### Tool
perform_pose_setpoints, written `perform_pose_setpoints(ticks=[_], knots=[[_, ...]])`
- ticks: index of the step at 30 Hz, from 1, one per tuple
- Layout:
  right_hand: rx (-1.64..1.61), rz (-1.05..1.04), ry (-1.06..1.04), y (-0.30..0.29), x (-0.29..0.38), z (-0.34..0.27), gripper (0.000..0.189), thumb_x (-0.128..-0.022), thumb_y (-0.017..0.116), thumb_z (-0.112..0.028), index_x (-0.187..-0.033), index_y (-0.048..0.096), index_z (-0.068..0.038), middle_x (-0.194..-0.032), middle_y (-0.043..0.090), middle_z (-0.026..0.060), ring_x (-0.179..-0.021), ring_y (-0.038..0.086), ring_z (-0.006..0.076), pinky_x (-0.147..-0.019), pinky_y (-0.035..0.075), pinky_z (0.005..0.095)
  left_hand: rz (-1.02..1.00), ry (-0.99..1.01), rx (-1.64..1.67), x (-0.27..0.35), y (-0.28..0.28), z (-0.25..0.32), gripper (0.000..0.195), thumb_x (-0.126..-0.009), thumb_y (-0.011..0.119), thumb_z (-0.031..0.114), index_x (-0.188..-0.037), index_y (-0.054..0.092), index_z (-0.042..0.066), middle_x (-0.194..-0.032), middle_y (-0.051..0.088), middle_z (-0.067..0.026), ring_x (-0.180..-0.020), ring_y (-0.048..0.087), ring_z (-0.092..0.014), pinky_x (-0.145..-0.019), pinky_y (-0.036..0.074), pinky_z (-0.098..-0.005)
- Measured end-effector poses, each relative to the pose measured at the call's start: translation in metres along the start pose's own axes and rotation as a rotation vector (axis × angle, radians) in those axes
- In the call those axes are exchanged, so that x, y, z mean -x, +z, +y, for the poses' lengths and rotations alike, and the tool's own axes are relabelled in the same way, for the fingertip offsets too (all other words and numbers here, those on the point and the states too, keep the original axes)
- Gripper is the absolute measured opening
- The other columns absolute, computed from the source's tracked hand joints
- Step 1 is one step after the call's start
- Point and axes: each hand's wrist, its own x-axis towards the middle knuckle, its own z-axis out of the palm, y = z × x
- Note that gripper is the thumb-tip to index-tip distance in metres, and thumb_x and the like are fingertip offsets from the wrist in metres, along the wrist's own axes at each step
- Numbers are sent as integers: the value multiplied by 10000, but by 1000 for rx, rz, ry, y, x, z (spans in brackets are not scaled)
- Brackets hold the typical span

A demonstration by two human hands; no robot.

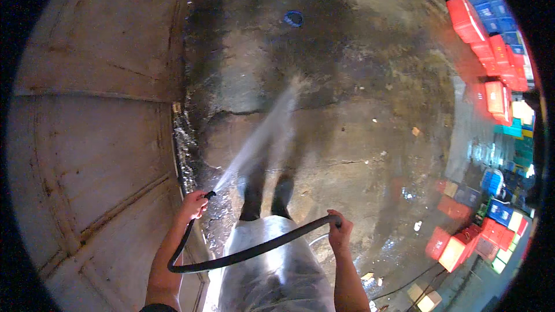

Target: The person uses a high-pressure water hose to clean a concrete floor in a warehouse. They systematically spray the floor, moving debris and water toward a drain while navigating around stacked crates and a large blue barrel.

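My left hand (194, 206) grips the nozzle end (210, 195) of a black hose close to the wall on the left. A white spray of water (260, 138) shoots from it, forward and to the right, onto the wet concrete floor (368, 138). The black hose (260, 247) sags in a bend across my front. Its other visible stretch is held by my right hand (341, 227), fingers wrapped around it. Below the hose is a pale, shiny apron (277, 277), and dark boots (283, 193) stand on the floor past its hem.
A stained panelled wall (104, 147) runs along the left. Ahead on the floor lies a round blue-rimmed object (294, 18). Stacks of red crates (467, 19) and blue crates (498, 11) line the right side, with more red crates (459, 245) nearer. A dark line (403, 287) trails at lower right.
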Motion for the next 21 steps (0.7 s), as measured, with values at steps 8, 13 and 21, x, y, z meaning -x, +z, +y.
perform_pose_setpoints(ticks=[8, 13, 21], knots=[[-20, 58, 121, 25, 14, -24, 192, -819, 616, -14, -995, 681, -55, -710, 610, 101, -616, 550, 142, -581, 433, 287, -34, -11, -79, -6, -2, 36, 319, -896, 564, 92, -1208, 523, 45, -605, 533, -48, -343, 413, -107, -293, 320, -274], [-61, 72, 151, 39, 26, -34, 176, -835, 584, -5, -984, 674, -32, -578, 476, 5, -546, 430, 71, -498, 351, 255, -255, 33, -168, -12, 5, 50, 296, -899, 547, 69, -1188, 528, 9, -596, 528, -52, -342, 413, -100, -294, 322, -276], [-78, 193, 274, 20, 37, -5, 168, -830, 632, -53, -994, 665, -48, -647, 577, 73, -579, 490, 122, -560, 419, 284, -317, 23, -427, -48, 62, 58, 270, -865, 573, 106, -1116, 627, 22, -612, 559, -44, -405, 469, -116, -346, 363, -281]])
